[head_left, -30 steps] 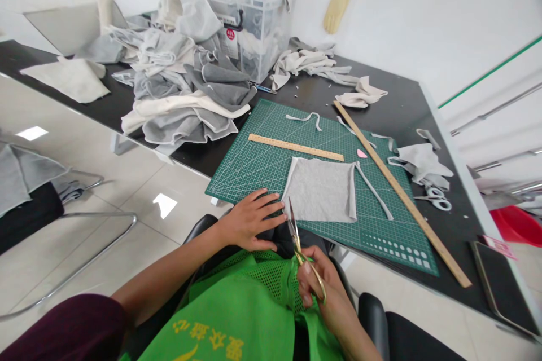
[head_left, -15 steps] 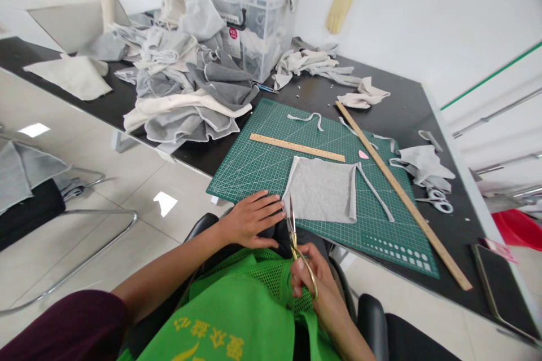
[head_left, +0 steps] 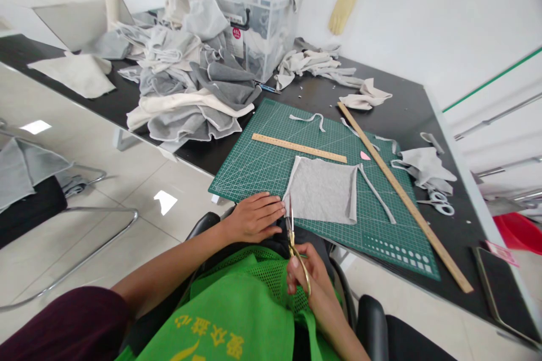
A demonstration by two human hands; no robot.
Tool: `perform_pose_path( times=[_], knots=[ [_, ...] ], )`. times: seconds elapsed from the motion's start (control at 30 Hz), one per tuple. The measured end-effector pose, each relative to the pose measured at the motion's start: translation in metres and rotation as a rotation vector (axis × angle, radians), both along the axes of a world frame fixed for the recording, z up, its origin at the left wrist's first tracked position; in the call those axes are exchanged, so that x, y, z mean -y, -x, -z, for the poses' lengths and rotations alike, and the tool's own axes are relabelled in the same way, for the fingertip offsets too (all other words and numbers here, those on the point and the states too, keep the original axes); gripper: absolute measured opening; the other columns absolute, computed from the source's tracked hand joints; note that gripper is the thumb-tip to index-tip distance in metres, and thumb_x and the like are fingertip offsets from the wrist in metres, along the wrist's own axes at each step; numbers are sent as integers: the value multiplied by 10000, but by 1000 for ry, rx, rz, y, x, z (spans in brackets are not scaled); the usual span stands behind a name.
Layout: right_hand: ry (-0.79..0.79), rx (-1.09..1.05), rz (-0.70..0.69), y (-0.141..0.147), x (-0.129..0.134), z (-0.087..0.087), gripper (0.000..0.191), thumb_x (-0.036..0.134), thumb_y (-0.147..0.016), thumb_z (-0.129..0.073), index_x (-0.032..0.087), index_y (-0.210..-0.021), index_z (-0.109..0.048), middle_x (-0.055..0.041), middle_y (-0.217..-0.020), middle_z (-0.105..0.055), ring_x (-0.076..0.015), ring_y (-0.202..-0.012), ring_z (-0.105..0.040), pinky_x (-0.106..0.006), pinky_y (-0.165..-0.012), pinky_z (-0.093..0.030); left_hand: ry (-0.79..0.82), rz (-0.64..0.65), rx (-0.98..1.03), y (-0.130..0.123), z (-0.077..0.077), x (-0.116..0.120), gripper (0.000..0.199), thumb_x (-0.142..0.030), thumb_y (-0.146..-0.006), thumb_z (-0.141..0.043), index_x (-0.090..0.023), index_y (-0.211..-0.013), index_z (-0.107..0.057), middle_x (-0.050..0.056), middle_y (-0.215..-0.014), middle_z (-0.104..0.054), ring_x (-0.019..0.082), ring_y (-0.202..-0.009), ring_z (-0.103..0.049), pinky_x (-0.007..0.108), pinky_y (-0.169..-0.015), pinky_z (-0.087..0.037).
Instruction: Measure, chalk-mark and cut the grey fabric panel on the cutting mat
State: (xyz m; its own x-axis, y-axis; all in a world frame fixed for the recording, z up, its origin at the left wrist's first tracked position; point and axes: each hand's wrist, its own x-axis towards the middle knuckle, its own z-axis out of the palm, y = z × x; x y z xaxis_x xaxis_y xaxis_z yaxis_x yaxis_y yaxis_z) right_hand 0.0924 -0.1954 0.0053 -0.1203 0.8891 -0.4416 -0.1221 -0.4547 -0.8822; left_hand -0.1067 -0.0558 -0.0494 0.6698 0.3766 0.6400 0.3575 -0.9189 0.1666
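Observation:
A light grey cloth piece [head_left: 324,190] lies flat on the green cutting mat [head_left: 241,166], near its front edge. My left hand [head_left: 257,216] rests palm down at the cloth's left edge, fingers extended and nearly side by side, holding nothing. In my right hand [head_left: 308,273] are gold-handled scissors [head_left: 291,231], their blades pointing away from me at the cloth's lower left edge. Above the cloth lies a short wooden ruler [head_left: 298,148]. A narrow grey strip [head_left: 376,194] lies to the right of the cloth.
A long wooden ruler [head_left: 402,194] crosses the mat's right side. White-handled scissors [head_left: 441,203] and scraps lie beyond it, a phone [head_left: 506,293] at the right edge. A heap of grey cloths [head_left: 186,115] and a clear bin [head_left: 265,28] stand back left.
My left thumb has drawn in towards the fingers. The scissors and my right hand have shifted slightly left, and the view has moved a little.

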Motion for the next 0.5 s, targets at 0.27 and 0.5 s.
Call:
perform_pose_path(
  times=[0.27,0.5],
  knots=[
    [25,-16,2,4,0,-2,475,671,-850,-663,246,-958,-478,87,-601,-485,-106,-504,-467,-243,-526,-371,-13,-45,75,-6,4,-1,394,-259,-941,-628,-220,-1332,-611,60,-1265,-720,195,-1246,-643,407,-1136,-486],
    [31,-6,3,5,-4,-4,455,654,-864,-661,245,-970,-489,97,-592,-456,-90,-484,-443,-228,-501,-372,-45,-65,116,-8,3,-1,266,-222,-948,-635,-229,-1212,-668,34,-1220,-742,176,-1185,-677,398,-1098,-522]
  ],
)
